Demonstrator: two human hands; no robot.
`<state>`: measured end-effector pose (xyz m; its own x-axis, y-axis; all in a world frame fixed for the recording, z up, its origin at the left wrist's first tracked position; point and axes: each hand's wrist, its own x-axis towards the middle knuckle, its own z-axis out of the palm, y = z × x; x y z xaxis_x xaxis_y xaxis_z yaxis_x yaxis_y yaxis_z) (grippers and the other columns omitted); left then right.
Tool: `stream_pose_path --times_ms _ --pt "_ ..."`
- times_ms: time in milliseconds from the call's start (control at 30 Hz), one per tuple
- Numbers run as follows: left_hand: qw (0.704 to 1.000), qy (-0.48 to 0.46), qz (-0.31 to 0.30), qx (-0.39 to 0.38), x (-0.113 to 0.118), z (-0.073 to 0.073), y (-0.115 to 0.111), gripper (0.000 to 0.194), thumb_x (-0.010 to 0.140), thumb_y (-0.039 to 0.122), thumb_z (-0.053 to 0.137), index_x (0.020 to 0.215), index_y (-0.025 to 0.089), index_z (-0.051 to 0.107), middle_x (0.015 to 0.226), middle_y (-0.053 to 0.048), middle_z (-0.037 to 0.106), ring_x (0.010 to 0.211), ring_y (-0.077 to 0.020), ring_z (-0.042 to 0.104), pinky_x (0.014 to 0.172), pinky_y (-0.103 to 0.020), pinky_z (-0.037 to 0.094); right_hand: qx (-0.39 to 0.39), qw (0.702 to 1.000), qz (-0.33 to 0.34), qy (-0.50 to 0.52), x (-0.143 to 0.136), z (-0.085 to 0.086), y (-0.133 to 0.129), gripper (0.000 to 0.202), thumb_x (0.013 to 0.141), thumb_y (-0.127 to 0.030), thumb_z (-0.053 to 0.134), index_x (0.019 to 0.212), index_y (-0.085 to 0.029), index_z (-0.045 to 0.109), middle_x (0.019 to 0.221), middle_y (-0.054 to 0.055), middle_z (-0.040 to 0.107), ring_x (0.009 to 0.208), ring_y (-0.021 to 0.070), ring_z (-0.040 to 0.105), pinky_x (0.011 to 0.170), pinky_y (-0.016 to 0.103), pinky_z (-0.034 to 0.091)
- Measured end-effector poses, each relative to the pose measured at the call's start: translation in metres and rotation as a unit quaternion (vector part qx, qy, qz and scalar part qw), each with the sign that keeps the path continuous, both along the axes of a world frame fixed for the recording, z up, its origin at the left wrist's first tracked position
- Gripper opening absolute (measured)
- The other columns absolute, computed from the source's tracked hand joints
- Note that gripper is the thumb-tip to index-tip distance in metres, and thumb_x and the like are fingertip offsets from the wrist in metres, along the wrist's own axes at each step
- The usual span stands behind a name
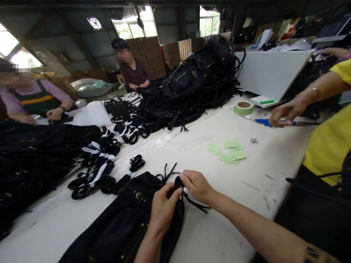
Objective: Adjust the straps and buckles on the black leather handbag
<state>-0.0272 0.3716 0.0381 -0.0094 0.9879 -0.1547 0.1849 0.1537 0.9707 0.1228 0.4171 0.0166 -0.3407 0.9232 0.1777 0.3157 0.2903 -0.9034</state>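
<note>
A black bag [117, 219] with a small buckle and brass-coloured studs lies on the pale table [192, 146] in front of me. My left hand [164, 206] pinches a short black strap [178, 182] at the bag's upper right edge. From the right, my right hand [196, 184] grips the same strap between thumb and fingers, close to my left fingertips. Thin black cords [196, 204] hang out below and beside my hands. Just beyond the bag lies a tied bundle of black strap [136, 163].
Black bags are piled at the left [33, 157] and back [192, 76]. Looped straps [95, 171] lie between. Green paper pieces [233, 156] and a tape roll [243, 107] are to the right. A person in yellow [326, 142] reaches in at a blue tool [263, 122]; two people work opposite.
</note>
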Motion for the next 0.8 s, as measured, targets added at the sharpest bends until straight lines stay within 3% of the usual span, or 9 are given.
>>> stream_pose_path --times_ms 100,167,267,367,500,600,667,800 --pt "0.996 0.074 0.016 0.041 0.006 -0.009 0.001 0.023 0.078 0.039 0.062 0.084 0.017 0.067 0.075 -0.001 0.065 0.070 -0.0148 0.057 0.066 -0.025 0.045 -0.033 0.999 0.009 0.043 0.002 -0.004 0.001 0.033 0.090 -0.039 0.049 0.065 -0.018 0.047 0.064 -0.003 0.045 0.063 0.0124 0.042 0.059 0.024 0.032" --pt "0.988 0.128 0.026 0.079 0.007 -0.016 0.002 0.023 0.080 0.039 0.058 0.088 0.019 0.066 0.081 -0.003 0.065 0.076 -0.0175 0.058 0.074 -0.029 0.046 -0.068 0.995 0.022 0.075 0.002 -0.007 0.002 0.030 0.085 -0.040 0.055 0.065 -0.018 0.049 0.064 -0.002 0.047 0.064 0.0128 0.044 0.059 0.024 0.035" --pt "0.973 0.195 0.034 0.115 0.003 -0.024 0.002 0.028 0.082 0.039 0.052 0.097 0.019 0.066 0.092 -0.007 0.067 0.089 -0.0222 0.060 0.086 -0.035 0.045 -0.144 0.980 0.020 0.135 -0.002 -0.009 0.004 0.033 0.085 -0.046 0.049 0.067 -0.018 0.048 0.057 -0.003 0.046 0.054 0.0126 0.046 0.052 0.024 0.040" --pt "0.966 0.238 0.026 0.099 -0.005 -0.024 -0.008 0.028 0.085 0.041 0.051 0.097 0.021 0.066 0.086 -0.007 0.068 0.081 -0.0227 0.063 0.077 -0.034 0.049 -0.199 0.961 0.000 0.191 -0.008 -0.004 0.004 0.038 0.085 -0.054 0.043 0.071 -0.019 0.046 0.054 -0.004 0.045 0.047 0.0117 0.045 0.045 0.024 0.043" --pt "0.974 0.218 -0.011 0.054 -0.019 -0.016 -0.038 0.031 0.089 0.045 0.048 0.102 0.022 0.063 0.093 -0.005 0.069 0.085 -0.0201 0.065 0.076 -0.029 0.052 -0.217 0.950 0.032 0.222 -0.014 0.017 -0.006 0.040 0.080 -0.055 0.055 0.071 -0.016 0.055 0.055 -0.002 0.050 0.046 0.0104 0.047 0.041 0.021 0.042" --pt "0.971 0.213 0.051 0.092 -0.028 -0.012 -0.061 0.033 0.087 0.048 0.052 0.099 0.020 0.063 0.089 -0.005 0.069 0.083 -0.0195 0.065 0.075 -0.028 0.053 -0.211 0.947 0.063 0.233 -0.021 0.036 -0.018 0.039 0.080 -0.053 0.060 0.072 -0.014 0.060 0.056 -0.001 0.052 0.046 0.0097 0.047 0.042 0.020 0.041" --pt "0.951 0.244 0.104 0.157 -0.033 -0.006 -0.072 0.029 0.088 0.046 0.053 0.093 0.020 0.064 0.082 -0.004 0.068 0.077 -0.0180 0.065 0.073 -0.027 0.053 -0.215 0.942 0.075 0.247 -0.026 0.049 -0.027 0.040 0.081 -0.052 0.061 0.071 -0.014 0.060 0.055 -0.001 0.052 0.045 0.0099 0.048 0.042 0.020 0.041" --pt "0.885 0.344 0.130 0.286 -0.035 0.012 -0.095 0.019 0.091 0.036 0.051 0.098 0.022 0.061 0.083 -0.003 0.067 0.076 -0.0163 0.065 0.068 -0.025 0.054 -0.232 0.926 0.103 0.279 -0.035 0.082 -0.045 0.043 0.083 -0.054 0.062 0.068 -0.014 0.055 0.053 -0.001 0.053 0.043 0.0099 0.048 0.041 0.020 0.042"
